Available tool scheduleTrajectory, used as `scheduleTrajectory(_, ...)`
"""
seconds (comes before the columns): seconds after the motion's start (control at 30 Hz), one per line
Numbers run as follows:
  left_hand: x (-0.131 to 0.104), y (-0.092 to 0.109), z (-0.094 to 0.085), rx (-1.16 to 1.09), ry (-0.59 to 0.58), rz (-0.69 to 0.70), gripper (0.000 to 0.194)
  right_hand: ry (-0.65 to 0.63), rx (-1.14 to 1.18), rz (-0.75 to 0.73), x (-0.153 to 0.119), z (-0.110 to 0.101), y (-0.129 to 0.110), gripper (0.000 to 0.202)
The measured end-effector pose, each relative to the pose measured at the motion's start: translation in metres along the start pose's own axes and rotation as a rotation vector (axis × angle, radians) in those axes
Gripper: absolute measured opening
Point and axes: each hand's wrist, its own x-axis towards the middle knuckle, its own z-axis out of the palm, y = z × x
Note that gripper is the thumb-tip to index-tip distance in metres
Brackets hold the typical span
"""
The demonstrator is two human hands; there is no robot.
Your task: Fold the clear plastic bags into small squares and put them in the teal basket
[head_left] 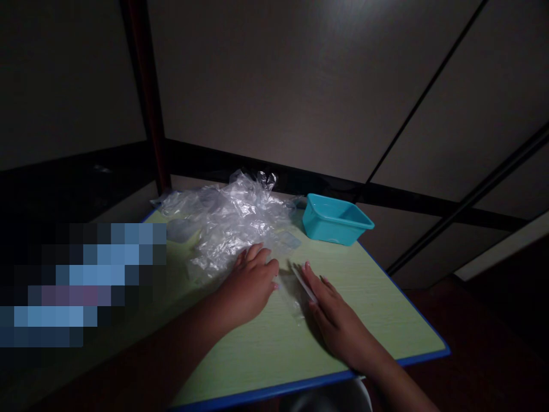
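My left hand (253,283) is over the middle of the table, its fingers bent and apart at the near edge of a heap of crumpled clear plastic bags (240,217). To its right, my right hand (332,315) rests on its side, holding a thin, pale flat piece (304,283) between thumb and fingers. A clear plastic bag (294,300) lies on the table between the two hands, close to the fingertips of both. Whether my left fingers touch the plastic is hard to tell.
A turquoise plastic basket (337,229) stands at the table's back right corner. The light green table (386,320) has a blue edge. Cabinet panels (274,86) rise behind it. Below the front edge is a pale round container (362,395).
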Motion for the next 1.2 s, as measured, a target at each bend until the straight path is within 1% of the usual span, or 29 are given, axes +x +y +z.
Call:
scheduleTrajectory(0.07, 0.000, 0.001, 0.000, -0.003, 0.002, -0.003, 0.012, 0.088, 0.191, 0.089, 0.000, 0.001, 0.003, 0.053)
scheduleTrajectory(0.13, -0.001, 0.003, -0.001, -0.009, 0.001, -0.006, 0.016, 0.176, 0.314, 0.163, 0.000, 0.003, 0.006, 0.051)
scheduleTrajectory(0.3, -0.001, 0.009, -0.002, -0.017, -0.024, -0.030, 0.030, 0.344, 0.444, 0.256, 0.002, 0.001, 0.012, 0.059)
scheduleTrajectory(0.4, -0.001, 0.011, 0.001, -0.017, -0.022, -0.033, 0.035, 0.405, 0.537, 0.286, 0.005, -0.003, 0.015, 0.066)
scheduleTrajectory(0.47, -0.001, 0.011, 0.003, -0.020, -0.015, -0.032, 0.037, 0.432, 0.576, 0.293, 0.007, -0.005, 0.018, 0.066)
scheduleTrajectory(0.63, 0.000, 0.013, 0.005, -0.045, 0.008, -0.009, 0.034, 0.454, 0.575, 0.318, 0.009, -0.006, 0.023, 0.046)
scheduleTrajectory(0.73, 0.001, 0.013, 0.003, -0.075, -0.006, 0.051, 0.027, 0.441, 0.552, 0.324, 0.009, -0.006, 0.023, 0.042)
scheduleTrajectory(0.8, 0.000, 0.013, 0.001, -0.080, -0.040, 0.094, 0.026, 0.438, 0.537, 0.317, 0.009, -0.006, 0.024, 0.041)
scheduleTrajectory(0.9, -0.002, 0.014, -0.001, -0.038, -0.079, 0.087, 0.036, 0.436, 0.511, 0.307, 0.009, -0.006, 0.023, 0.041)
scheduleTrajectory(1.03, -0.007, 0.023, -0.005, 0.030, -0.110, 0.061, 0.049, 0.428, 0.478, 0.294, 0.009, -0.007, 0.021, 0.040)
scheduleTrajectory(1.2, -0.011, 0.034, -0.010, 0.064, -0.162, 0.068, 0.046, 0.421, 0.459, 0.262, 0.008, -0.005, 0.022, 0.038)
